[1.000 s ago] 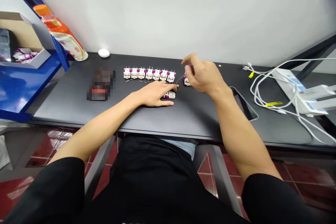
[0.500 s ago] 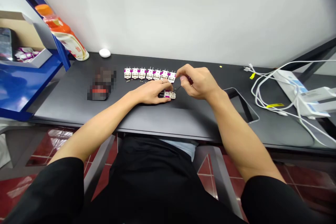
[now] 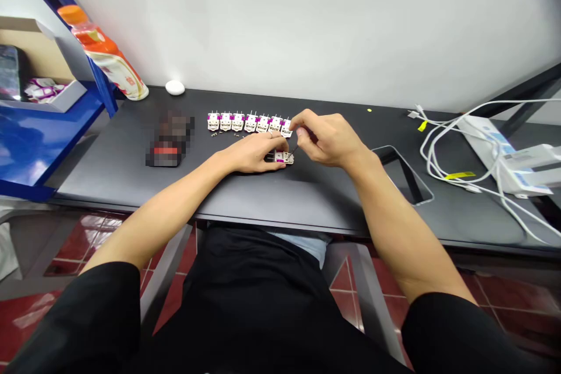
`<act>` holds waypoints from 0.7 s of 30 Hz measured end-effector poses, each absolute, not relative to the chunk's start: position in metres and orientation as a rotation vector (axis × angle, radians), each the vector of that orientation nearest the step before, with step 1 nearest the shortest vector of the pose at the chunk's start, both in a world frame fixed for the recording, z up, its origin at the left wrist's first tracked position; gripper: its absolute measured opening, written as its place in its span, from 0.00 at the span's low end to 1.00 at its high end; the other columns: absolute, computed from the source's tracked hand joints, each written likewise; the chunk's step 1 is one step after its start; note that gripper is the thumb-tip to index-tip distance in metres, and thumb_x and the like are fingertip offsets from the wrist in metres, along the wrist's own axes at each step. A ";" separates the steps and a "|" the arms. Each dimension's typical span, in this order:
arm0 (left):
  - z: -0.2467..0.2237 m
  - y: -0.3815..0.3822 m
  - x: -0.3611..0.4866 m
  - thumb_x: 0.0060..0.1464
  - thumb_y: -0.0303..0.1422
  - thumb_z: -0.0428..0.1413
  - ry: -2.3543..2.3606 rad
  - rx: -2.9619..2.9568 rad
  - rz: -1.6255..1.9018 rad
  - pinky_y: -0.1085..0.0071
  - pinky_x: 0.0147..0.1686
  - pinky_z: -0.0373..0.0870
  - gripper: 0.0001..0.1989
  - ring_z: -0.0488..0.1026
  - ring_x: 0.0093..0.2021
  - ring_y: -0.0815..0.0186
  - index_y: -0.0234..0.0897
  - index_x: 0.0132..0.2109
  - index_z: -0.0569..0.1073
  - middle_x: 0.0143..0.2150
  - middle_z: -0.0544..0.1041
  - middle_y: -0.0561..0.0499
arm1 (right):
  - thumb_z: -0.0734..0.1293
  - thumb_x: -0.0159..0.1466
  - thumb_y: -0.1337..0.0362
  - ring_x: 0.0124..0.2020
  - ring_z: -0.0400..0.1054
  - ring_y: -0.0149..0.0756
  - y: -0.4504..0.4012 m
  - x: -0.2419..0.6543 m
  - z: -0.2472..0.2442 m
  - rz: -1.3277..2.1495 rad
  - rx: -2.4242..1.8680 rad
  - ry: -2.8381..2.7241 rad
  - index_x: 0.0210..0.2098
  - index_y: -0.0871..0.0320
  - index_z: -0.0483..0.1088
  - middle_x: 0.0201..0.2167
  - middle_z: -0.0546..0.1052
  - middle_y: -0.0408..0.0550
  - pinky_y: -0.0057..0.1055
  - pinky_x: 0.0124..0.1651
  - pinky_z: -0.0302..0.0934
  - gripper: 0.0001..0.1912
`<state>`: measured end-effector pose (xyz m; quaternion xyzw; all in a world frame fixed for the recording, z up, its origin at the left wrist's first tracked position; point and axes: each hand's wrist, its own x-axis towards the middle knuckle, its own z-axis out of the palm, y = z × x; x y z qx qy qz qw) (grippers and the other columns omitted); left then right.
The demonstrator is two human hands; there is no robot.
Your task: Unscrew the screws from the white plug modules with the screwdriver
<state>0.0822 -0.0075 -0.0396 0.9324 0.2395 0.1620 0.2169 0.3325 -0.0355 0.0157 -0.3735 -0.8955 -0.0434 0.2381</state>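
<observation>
My left hand [image 3: 258, 153] rests on the black table, its thumb and fingers around a small white and purple module [image 3: 284, 157] lying flat. My right hand [image 3: 326, 139] pinches a thin dark tool [image 3: 294, 151] whose tip points down at the right part of that module. Behind my hands, several similar white and purple modules [image 3: 238, 122] stand in a row, pins pointing to the wall. The rightmost one is close to my right fingertips. Tiny metal parts [image 3: 214, 134] lie in front of the row.
On the left are a blurred dark object [image 3: 169, 143], a white oval item [image 3: 175, 88], an orange-capped bottle [image 3: 111, 61] and an open box [image 3: 65, 96]. To the right lie a framed flat device [image 3: 405, 175], white cables [image 3: 432, 152] and a white box [image 3: 491, 146].
My right hand has shifted slightly left, and the tool's tip has moved a little left over the module. My left hand keeps its place.
</observation>
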 end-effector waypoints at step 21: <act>-0.037 -0.007 0.080 0.72 0.45 0.62 0.702 2.571 0.438 0.59 0.51 0.75 0.18 0.78 0.47 0.52 0.36 0.58 0.78 0.51 0.81 0.40 | 0.56 0.77 0.64 0.33 0.71 0.43 -0.046 0.324 0.037 0.070 -1.052 -2.655 0.55 0.55 0.73 0.37 0.84 0.51 0.37 0.39 0.55 0.16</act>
